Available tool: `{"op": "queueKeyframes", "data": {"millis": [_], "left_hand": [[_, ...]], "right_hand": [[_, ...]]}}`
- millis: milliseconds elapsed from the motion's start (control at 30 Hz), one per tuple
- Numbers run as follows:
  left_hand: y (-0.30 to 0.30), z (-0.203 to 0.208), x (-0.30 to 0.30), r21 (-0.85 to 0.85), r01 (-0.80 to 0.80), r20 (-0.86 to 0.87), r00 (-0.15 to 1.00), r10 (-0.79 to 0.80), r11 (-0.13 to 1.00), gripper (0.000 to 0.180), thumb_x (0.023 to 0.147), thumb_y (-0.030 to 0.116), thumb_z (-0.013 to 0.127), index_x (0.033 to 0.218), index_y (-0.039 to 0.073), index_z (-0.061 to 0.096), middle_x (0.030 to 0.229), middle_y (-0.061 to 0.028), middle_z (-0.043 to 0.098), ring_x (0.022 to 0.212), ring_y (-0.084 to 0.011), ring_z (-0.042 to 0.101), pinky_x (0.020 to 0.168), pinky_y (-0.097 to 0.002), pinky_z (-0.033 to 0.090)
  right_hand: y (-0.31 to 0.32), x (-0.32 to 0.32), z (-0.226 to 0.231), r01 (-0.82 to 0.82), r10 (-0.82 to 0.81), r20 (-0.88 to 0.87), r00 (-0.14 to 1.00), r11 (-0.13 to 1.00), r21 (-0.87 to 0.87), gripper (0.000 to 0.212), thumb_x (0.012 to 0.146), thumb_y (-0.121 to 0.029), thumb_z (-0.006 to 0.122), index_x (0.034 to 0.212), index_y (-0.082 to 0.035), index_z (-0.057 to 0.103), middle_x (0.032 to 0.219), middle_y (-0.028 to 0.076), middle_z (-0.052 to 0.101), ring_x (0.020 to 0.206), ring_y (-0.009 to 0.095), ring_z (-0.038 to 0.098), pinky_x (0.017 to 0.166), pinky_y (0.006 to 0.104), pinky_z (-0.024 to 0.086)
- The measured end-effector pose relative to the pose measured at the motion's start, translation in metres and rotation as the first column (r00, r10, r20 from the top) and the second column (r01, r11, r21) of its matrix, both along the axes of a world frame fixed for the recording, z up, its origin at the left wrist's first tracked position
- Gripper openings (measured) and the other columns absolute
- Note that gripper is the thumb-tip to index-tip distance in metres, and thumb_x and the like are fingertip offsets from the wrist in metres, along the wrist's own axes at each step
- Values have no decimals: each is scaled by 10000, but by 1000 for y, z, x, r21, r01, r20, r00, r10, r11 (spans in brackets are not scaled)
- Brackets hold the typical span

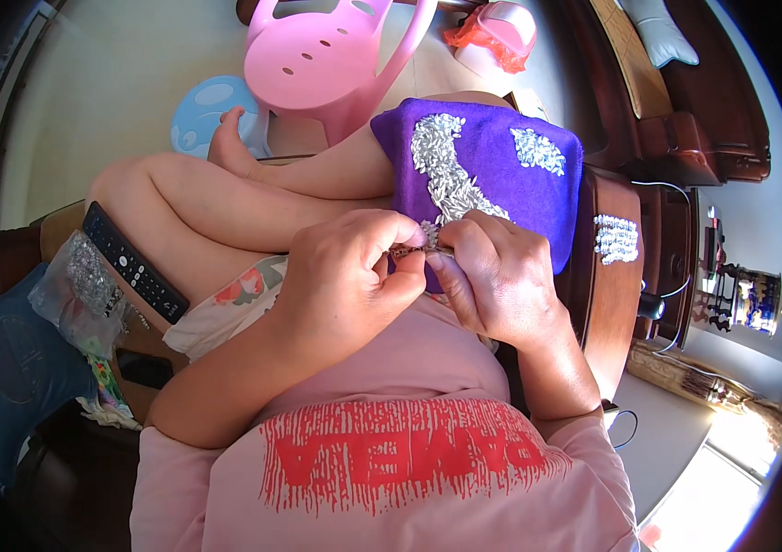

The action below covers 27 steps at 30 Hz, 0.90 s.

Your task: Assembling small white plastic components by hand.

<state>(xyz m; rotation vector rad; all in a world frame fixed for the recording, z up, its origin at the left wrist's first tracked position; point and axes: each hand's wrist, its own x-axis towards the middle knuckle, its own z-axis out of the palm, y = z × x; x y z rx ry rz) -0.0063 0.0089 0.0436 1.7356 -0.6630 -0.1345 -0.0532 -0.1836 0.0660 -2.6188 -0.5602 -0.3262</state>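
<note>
Above my lap, both hands meet with their fingertips close together. My left hand (345, 267) is closed, thumb and forefinger pinched on a small, dark, thin piece too tiny to make out. Closed beside it, my right hand (506, 281) pinches at the same spot, and its fingers hide most of what it holds. Just beyond the fingertips lies a purple cloth (538, 198). A long, curved heap of silvery, rice-shaped beads (446, 175) spreads over it, and a smaller bead pile (538, 151) sits near its far right corner.
Rows of strung silvery beads (615, 239) lie on the wooden armrest (607, 304) at right. A black remote control (136, 264) rests by my left thigh, beside a clear plastic bag (78, 281). Beyond my legs stand a pink chair (317, 69), a blue stool (202, 115) and a pink bin (506, 32).
</note>
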Motion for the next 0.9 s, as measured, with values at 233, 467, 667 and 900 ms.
{"op": "queueKeyframes", "data": {"millis": [233, 467, 667, 900], "left_hand": [[1, 0, -1, 10, 26, -124, 992, -24, 1000, 107, 820, -51, 706, 912, -23, 660, 736, 13, 641, 567, 11, 508, 504, -192, 402], [2, -1, -1, -30, 100, -325, 940, -104, 995, 59, 866, -38, 670, 923, -27, 662, 745, 30, 645, 605, 18, 534, 546, -173, 426], [7, 2, 6, -161, 139, -500, 842, -202, 977, 116, 909, -43, 627, 1021, -23, 651, 827, 12, 650, 700, 12, 567, 593, -165, 441], [9, -3, 13, -269, 189, -610, 726, -319, 944, 115, 947, -5, 627, 1060, -17, 640, 878, -16, 678, 716, -17, 596, 598, -176, 460]], "right_hand": [[0, 0, 3, 1, -2, -12, 1000, 999, -47, 215, 791, -209, 738, 840, -78, 575, 716, 90, 552, 592, 285, 606, 505, 393, 479], [-1, 1, 6, -32, 30, -19, 999, 995, -93, 210, 777, -215, 724, 812, -83, 565, 701, 78, 536, 587, 275, 602, 505, 396, 481], [-6, 5, 2, -37, 38, -5, 999, 983, 182, 250, 789, -222, 787, 897, -63, 627, 770, 94, 612, 680, 283, 651, 563, 370, 524], [-10, 3, -4, -35, 111, -106, 988, 836, 547, 239, 769, 46, 770, 979, -7, 667, 888, 117, 684, 820, 270, 689, 692, 348, 556]]}}
